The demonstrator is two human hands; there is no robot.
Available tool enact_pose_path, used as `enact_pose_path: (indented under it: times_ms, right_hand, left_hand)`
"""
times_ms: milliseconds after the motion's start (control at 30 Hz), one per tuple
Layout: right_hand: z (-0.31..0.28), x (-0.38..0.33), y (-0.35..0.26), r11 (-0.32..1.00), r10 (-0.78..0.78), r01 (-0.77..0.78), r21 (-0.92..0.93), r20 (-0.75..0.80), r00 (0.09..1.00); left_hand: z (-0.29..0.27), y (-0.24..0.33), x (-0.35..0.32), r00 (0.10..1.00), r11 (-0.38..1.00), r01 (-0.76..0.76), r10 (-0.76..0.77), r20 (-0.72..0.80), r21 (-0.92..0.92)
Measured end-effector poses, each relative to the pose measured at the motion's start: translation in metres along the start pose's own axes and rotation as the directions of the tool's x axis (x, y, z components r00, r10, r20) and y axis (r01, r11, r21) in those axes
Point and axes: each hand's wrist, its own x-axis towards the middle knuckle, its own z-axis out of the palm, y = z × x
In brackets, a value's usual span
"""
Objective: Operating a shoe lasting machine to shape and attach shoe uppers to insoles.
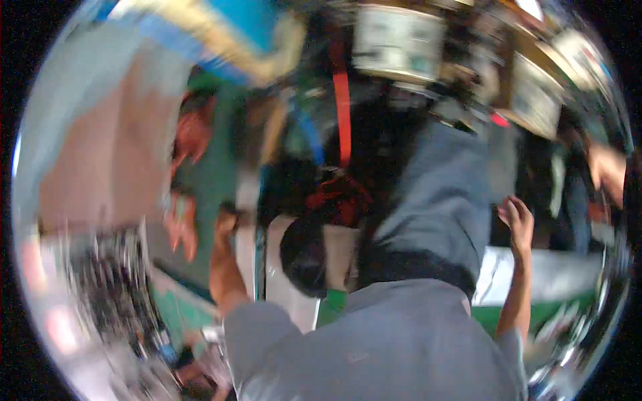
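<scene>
My left hand (227, 219) is at the end of my bent left arm, beside the edge of a green surface (224, 157). It is dark and smeared, so its fingers cannot be made out. On that surface, close to the hand, lies an orange-red, glove-shaped thing (182, 227); a darker red one (192, 137) lies farther off. My right hand (518, 219) hangs in the air to the right of my grey trousers (445, 180). Its fingers are apart and slightly bent, with nothing seen in them. Nearest below it is a whitish sheet or panel (542, 274).
A black rounded object (304, 257) stands between my left arm and my body. Ahead are a red strap (342, 107) and a pale box-like thing (399, 41). Another person's hand (606, 172) shows at the far right. A blurred rack-like cluster (110, 294) is at lower left.
</scene>
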Motion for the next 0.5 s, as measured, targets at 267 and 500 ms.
enact_pose_path:
  times_ms: [267, 500]
  right_hand:
    - [-0.18, -0.17, 0.175, 0.859, 0.063, -0.41, -0.307, -0.731, 0.68]
    - [-0.181, -0.63, 0.431, 0.697, 0.325, -0.653, -0.296, -0.681, 0.656]
  left_hand:
    - [-0.154, 0.01, 0.168, 0.775, 0.557, -0.479, -0.094, -0.624, -0.679]
    - [-0.328, 0.124, 0.318, 0.978, -0.194, -0.155, -0.171, -0.122, -0.969]
